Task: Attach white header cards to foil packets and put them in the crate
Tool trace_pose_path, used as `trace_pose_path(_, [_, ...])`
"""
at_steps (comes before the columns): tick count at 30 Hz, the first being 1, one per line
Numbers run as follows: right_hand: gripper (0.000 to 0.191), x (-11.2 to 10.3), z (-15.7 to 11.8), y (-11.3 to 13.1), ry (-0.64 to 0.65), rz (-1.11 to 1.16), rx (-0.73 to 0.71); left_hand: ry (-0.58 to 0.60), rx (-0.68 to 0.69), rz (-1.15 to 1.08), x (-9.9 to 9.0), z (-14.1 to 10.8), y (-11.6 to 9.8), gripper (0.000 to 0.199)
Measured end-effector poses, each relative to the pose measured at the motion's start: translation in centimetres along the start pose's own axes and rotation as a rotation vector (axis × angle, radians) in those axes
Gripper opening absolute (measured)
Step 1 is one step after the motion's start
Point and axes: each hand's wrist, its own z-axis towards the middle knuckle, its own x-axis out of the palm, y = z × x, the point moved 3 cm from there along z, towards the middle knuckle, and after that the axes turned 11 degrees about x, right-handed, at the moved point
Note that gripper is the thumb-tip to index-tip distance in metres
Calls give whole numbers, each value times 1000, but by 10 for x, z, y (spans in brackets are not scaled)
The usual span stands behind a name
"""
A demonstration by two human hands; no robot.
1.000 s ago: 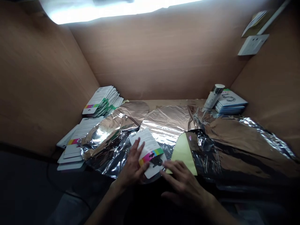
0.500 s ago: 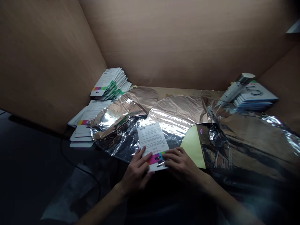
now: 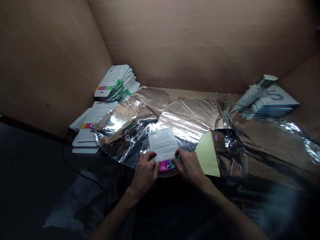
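Left grip (image 3: pixel 145 172): fingers spread and lying across the card's lower left edge, the hand low and fairly flat; I cannot tell whether the thumb pinches the card from beneath.
Right grip (image 3: pixel 190 165): fingers curled narrowly over the card's lower right corner, close to the colour band; whether it truly pinches the card is hidden too.
Card (image 3: pixel 162 144): white, printed with small text and a barcode, with a magenta and green band at the end nearest the person. It lies almost square to the view, between both hands, on the foil.
Foil (image 3: pixel 191 113): crumpled silver and copper sheets with rounded outlines, spread under the card and across most of the bench (image 3: pixel 200 95).
Backing (image 3: pixel 207 154): a pale yellow sheet, just right of the right grip, partly covered by dark foil.
Stacks: a fanned pile (image 3: pixel 112 81) and a lower pile (image 3: pixel 96 116) sit at the far left; a blue-edged pile (image 3: pixel 275 105) sits at the far right, with a white bottle (image 3: pixel 255 90) leaning on it.
Progress: one card is out under the hands, and many remain piled; nothing shows it fixed to the foil.
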Motion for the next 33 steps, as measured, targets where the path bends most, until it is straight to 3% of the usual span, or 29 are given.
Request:
trace_pose_path(6, [5, 1, 1, -1, -104, 72, 13, 14, 12, -26, -4, 6, 4, 27])
trace_pose_path(10, [6, 2, -8, -6, -71, 165, 21, 27, -3, -151, -5, -1, 1, 32])
trace_pose_path(18, [8, -1, -11, -5, 11, 174, 33, 57, -52, -119, 0, 2, -4, 32])
trace_pose_path(23, [9, 3, -13, -4, -115, 73, 32, 12, -6, -31, 0, 8, -2, 28])
trace_pose_path(25, [16, 5, -22, -2, -233, -28, -25, -3, 10, -7, 1, 10, -1, 27])
trace_pose_path(27, [28, 9, -34, 2, -287, -129, -171, -19, 20, 4, 2, 11, 2, 24])
trace_pose_path(30, [44, 22, -52, 3, -196, -222, -368, -15, 61, 37, 3, 9, 5, 14])
trace_pose_path(33, [55, 30, -61, -4, -123, -272, -384, 87, 162, 121, 5, 3, 7, 38])
